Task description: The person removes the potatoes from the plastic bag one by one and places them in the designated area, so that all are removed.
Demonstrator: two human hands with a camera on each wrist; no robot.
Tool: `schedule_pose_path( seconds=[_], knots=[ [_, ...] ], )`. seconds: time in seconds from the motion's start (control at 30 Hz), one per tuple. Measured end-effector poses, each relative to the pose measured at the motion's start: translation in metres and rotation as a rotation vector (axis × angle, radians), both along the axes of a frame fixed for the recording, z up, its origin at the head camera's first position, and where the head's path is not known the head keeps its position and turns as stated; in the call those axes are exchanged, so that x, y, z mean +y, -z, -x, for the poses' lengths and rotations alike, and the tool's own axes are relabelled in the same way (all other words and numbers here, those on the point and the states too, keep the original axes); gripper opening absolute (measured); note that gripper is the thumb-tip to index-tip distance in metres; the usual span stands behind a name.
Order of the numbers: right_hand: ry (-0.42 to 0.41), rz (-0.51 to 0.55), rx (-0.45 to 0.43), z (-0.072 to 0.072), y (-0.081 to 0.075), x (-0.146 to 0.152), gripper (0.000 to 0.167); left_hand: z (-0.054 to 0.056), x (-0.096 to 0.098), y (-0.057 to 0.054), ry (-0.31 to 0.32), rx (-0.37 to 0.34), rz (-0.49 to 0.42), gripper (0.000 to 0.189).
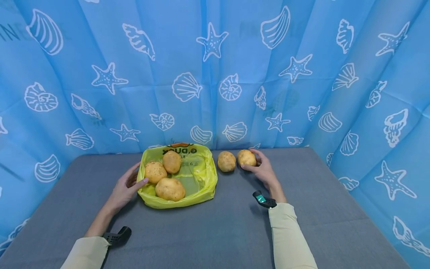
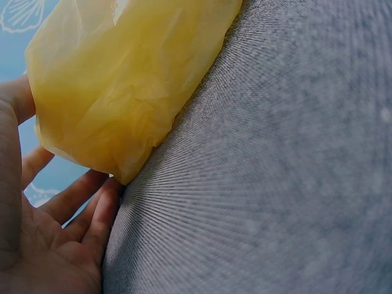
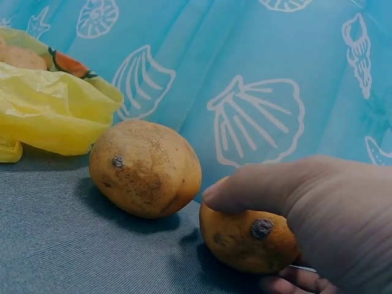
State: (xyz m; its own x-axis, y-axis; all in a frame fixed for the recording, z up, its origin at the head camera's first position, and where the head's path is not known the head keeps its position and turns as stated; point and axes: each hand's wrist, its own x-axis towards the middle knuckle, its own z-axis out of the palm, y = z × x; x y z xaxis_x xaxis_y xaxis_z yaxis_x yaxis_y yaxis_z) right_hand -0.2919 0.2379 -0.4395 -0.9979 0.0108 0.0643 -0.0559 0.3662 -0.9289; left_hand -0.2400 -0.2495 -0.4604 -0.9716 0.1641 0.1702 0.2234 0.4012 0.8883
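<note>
A yellow plastic bag [image 1: 201, 196] lies wide open on the table with three potatoes inside: one potato [image 1: 172, 161] at the back, another [image 1: 155, 172] at the left, a third [image 1: 170, 189] in front. My left hand [image 1: 125, 188] holds the bag's left side, thumb over the rim and fingers along the outside. In the left wrist view the fingers touch the bag's lower corner. To the right of the bag, my right hand [image 1: 263, 170] grips a potato [image 1: 246, 157] between thumb and fingers, low at the tabletop. Just left of it sits a loose potato [image 1: 226, 161].
The grey cloth-covered table [image 1: 188, 239] reaches back to a blue curtain [image 1: 215, 93] with white shells and starfish. Another stretch of curtain [image 1: 386, 123] runs along the right side. Black straps [image 1: 265, 200] circle both wrists.
</note>
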Motion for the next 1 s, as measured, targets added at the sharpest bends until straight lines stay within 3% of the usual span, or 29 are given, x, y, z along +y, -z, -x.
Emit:
schedule_pose_path(
  seconds=[0.37,1.0],
  knots=[
    [0.01,-0.005,-0.007,-0.005,-0.005,-0.009,0.077,-0.001,0.0,-0.001,-0.009,-0.008,0.01,0.073],
    [0.004,-0.034,0.011,0.003,0.005,-0.008,0.082,0.0,0.002,-0.002,-0.021,-0.017,0.02,0.075]
  ],
)
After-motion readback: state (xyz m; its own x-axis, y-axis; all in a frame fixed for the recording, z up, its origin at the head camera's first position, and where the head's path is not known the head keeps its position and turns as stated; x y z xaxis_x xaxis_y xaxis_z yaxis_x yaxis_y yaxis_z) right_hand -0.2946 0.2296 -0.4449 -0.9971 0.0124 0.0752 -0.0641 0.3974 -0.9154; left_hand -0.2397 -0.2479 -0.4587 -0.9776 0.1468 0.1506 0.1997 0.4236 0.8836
